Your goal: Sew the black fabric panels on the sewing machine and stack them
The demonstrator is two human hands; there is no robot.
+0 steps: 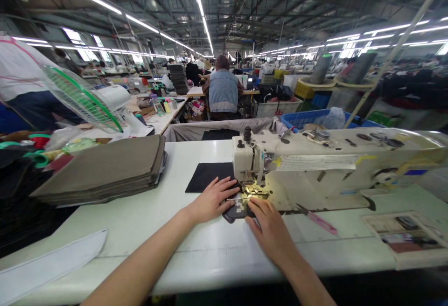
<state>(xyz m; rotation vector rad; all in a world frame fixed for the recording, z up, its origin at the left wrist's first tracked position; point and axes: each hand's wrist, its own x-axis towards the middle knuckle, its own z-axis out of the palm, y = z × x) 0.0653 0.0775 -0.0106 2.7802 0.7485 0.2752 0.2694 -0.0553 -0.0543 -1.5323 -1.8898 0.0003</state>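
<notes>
One right hand (269,224), loosely curved, fingertips at the lit machine bed, any grip impossible to tell; one left hand (215,199), palm down, fingers extended over a black fabric panel (206,177), gripping nothing visible; both forearms are cut off below. The panel lies on the pale worktable (203,254), its right end hidden behind the sewing machine (308,187), whose needle is hard to make out. Beyond sits a person in a denim vest (223,92), back turned.
</notes>
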